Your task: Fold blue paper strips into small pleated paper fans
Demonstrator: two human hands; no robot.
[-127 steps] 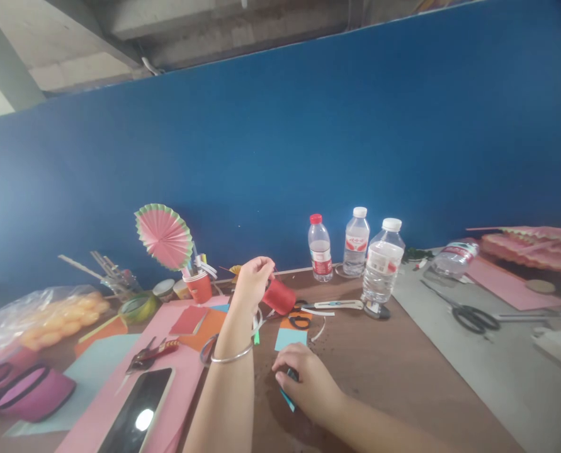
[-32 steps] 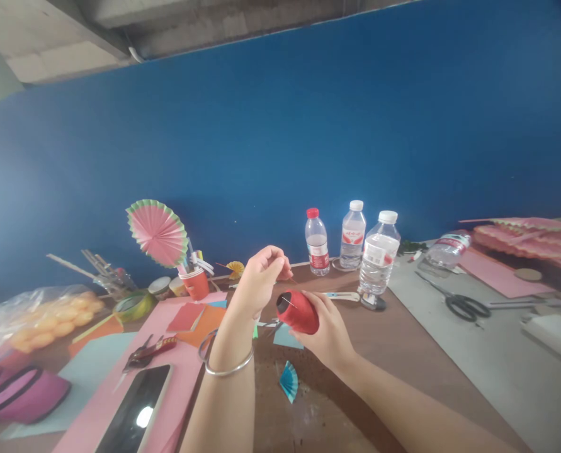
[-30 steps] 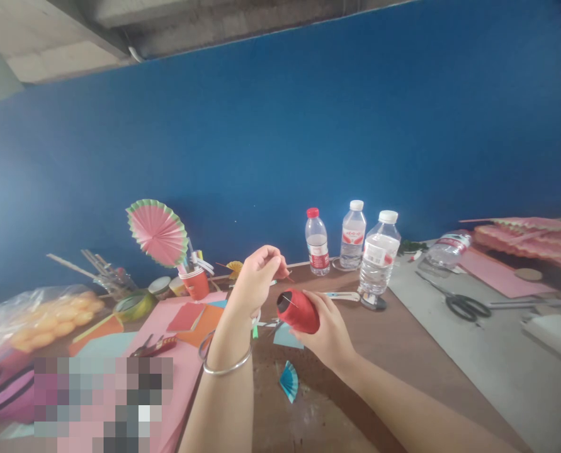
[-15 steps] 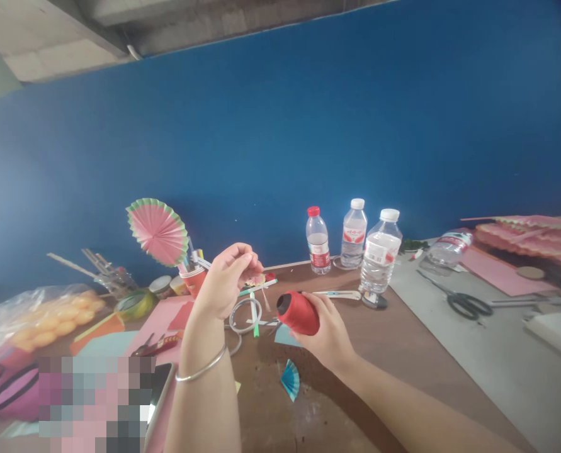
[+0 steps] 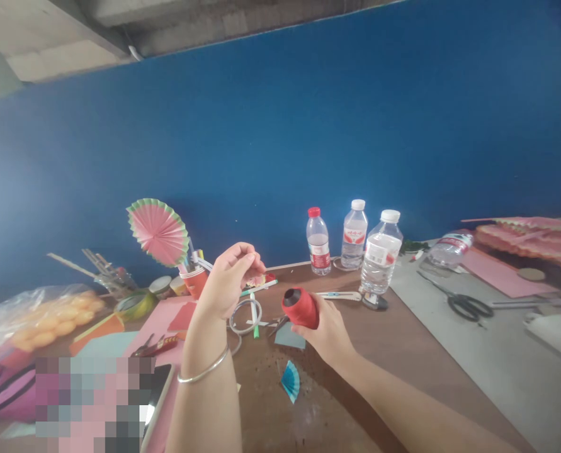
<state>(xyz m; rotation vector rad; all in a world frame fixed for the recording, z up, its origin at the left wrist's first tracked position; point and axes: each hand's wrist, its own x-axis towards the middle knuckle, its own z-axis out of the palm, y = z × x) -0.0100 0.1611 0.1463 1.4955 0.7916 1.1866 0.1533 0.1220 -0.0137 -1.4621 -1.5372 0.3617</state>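
My right hand point(image 5: 326, 328) is wrapped round a red spool of thread point(image 5: 301, 307), held a little above the brown table point(image 5: 379, 358). My left hand point(image 5: 230, 280), with a silver bangle on the wrist, is raised to the left of the spool, its thumb and fingertips pinched together; the thread end between them is too thin to see. A small folded blue paper fan point(image 5: 289, 381) lies on the table below the spool. A light blue paper piece point(image 5: 289, 336) sits under my right hand.
Three water bottles point(image 5: 353, 242) stand at the back, a fourth lies to the right. A pink paper fan point(image 5: 157, 231) rises from a red cup point(image 5: 195, 282). Black scissors point(image 5: 466, 306) lie on the grey mat. Pink and orange paper, a tape roll point(image 5: 133, 305), a bag of oranges on the left.
My left hand has moved left and away from the spool, still pinched. My right hand tipped the spool more upright. Earlier the spool was in my left hand.
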